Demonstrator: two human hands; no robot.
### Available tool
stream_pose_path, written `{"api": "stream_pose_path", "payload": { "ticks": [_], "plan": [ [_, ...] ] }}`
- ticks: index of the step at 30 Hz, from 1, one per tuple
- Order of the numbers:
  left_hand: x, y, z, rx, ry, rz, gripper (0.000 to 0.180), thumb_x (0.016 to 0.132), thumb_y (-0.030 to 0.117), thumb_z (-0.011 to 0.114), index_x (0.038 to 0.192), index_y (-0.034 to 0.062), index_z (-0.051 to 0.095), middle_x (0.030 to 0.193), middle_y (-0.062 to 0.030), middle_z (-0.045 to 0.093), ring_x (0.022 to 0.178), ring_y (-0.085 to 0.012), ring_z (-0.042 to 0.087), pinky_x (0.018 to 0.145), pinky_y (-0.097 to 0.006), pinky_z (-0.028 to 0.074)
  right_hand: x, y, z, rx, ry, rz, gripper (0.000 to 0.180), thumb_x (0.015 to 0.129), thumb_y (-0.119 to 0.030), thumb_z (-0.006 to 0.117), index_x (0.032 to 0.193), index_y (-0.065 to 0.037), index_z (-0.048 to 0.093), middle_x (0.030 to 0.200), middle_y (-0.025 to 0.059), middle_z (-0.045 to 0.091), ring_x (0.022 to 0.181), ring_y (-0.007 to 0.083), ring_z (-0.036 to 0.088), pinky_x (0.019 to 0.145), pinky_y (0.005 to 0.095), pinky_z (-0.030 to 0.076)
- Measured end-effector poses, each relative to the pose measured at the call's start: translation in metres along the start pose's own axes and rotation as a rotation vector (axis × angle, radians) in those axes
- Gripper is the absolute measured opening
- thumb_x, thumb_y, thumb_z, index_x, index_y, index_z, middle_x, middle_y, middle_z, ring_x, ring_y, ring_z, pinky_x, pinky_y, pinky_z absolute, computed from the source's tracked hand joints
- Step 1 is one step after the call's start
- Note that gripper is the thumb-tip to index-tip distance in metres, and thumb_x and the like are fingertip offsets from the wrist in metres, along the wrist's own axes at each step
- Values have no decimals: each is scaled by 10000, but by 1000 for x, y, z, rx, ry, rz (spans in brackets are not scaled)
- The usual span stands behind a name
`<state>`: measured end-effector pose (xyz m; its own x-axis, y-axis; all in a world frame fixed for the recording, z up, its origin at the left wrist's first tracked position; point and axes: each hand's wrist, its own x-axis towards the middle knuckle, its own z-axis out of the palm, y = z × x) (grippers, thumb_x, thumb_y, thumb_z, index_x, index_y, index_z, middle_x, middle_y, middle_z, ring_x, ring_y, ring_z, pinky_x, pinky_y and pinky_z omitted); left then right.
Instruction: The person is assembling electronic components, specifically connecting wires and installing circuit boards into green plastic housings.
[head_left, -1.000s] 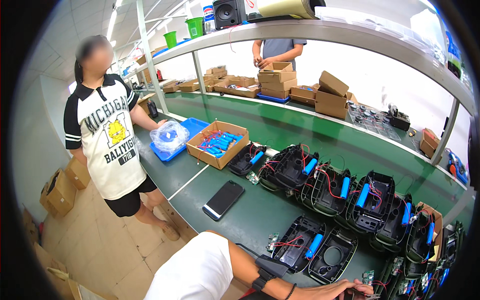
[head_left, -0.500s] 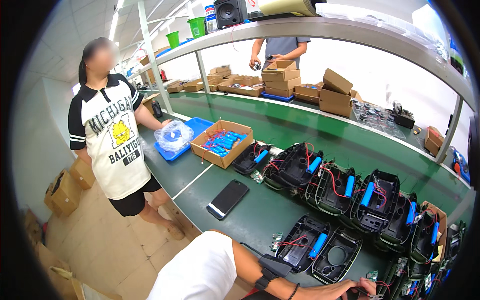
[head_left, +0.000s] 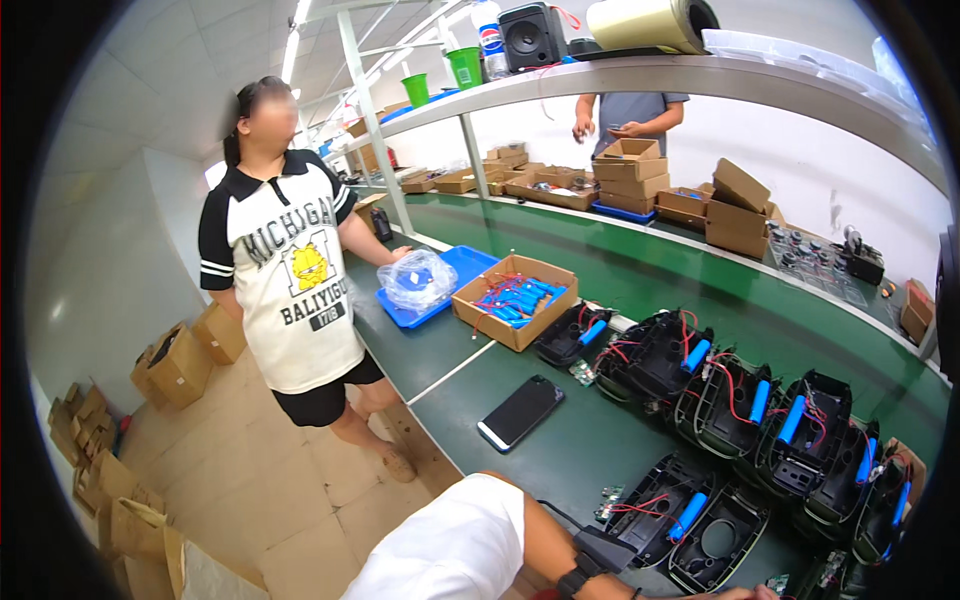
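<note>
From the lower edge my left forearm reaches right, with a dark watch at the wrist. Only a sliver of my left hand (head_left: 738,594) shows at the bottom rim; its fingers and anything in them are cut off. I cannot pick out my right hand. Closest above the hand is an empty-looking black plastic housing (head_left: 697,567) with a round opening. Beside it lies another black housing (head_left: 640,520) holding a blue cylindrical battery (head_left: 688,516) with red wires. A small green circuit board (head_left: 777,583) is near the fingers.
Several black housings (head_left: 735,400) with blue batteries line the green bench. A phone (head_left: 522,413), a carton of wired batteries (head_left: 550,318) and a blue tray (head_left: 472,262) lie farther left. One person (head_left: 290,270) stands at left, another (head_left: 635,115) behind the shelf (head_left: 640,78).
The view has swung left, so the bench items sit farther right and lower. My left hand has mostly slipped past the bottom edge. The far person's hands have shifted apart.
</note>
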<state>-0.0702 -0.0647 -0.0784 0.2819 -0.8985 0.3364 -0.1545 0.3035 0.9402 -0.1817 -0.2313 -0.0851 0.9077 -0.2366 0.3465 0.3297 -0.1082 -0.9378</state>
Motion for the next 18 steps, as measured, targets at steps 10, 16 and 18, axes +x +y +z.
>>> {"api": "stream_pose_path", "payload": {
  "ticks": [10,16,18],
  "plan": [
    [-1,0,-1,51,-2,-53,1153,814,353,829,1545,14,5,1347,-218,432,1175,-301,544,948,-405,502,8,-8,14,250,209,-56,871,832,-425,790,1418,85,398,1410,232,501,1298,344,507,1126,463,380],
    [-1,-3,0,42,-1,-75,1107,827,345,818,1530,11,31,1348,-219,423,1196,-300,531,925,-395,505,2,0,9,190,218,-16,707,870,-283,777,1381,80,450,1348,222,552,1229,322,563,1072,433,438],
    [-3,-4,0,50,10,-52,1085,834,342,812,1522,11,41,1357,-217,409,1200,-296,529,922,-391,507,-2,1,5,120,185,-8,584,881,-175,765,1340,71,501,1284,213,598,1166,311,605,1014,421,490]
  ]
}}
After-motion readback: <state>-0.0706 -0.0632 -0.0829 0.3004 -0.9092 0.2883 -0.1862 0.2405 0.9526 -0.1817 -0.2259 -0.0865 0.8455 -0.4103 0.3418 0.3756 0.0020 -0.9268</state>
